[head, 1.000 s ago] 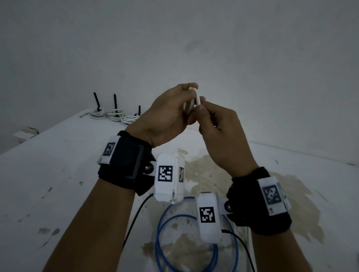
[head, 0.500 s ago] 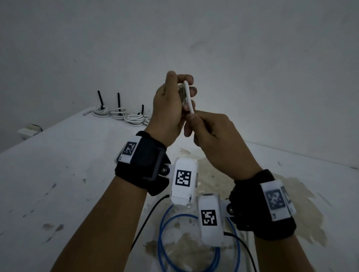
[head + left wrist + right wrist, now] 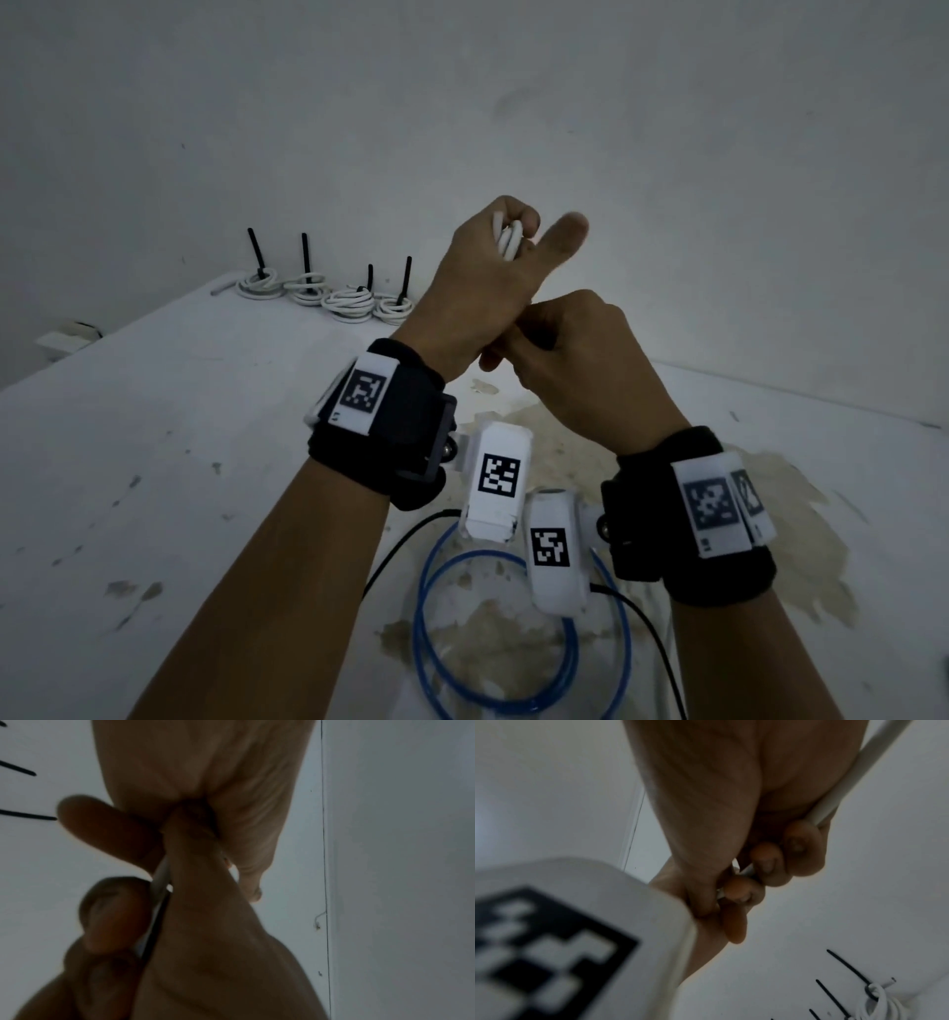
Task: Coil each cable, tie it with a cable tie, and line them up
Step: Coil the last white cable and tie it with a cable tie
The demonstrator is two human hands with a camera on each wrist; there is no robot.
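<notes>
white cable (image 3: 508, 237) gripped in both hands, above table (image 3: 154, 462) edge.

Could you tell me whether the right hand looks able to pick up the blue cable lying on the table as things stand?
Probably not yet: the right hand is pinching the white cable, though the blue cable lies unobstructed below.

- Head view looks forward and down from above both wrists onto the desk (image 3: 154, 462) and the wall behind.
- Left wrist view sits close under the left hand (image 3: 205, 923), facing along it.
- Right wrist view sits close under the right hand (image 3: 718, 801); like the head view, it catches the tied coils (image 3: 883, 1004).
</notes>
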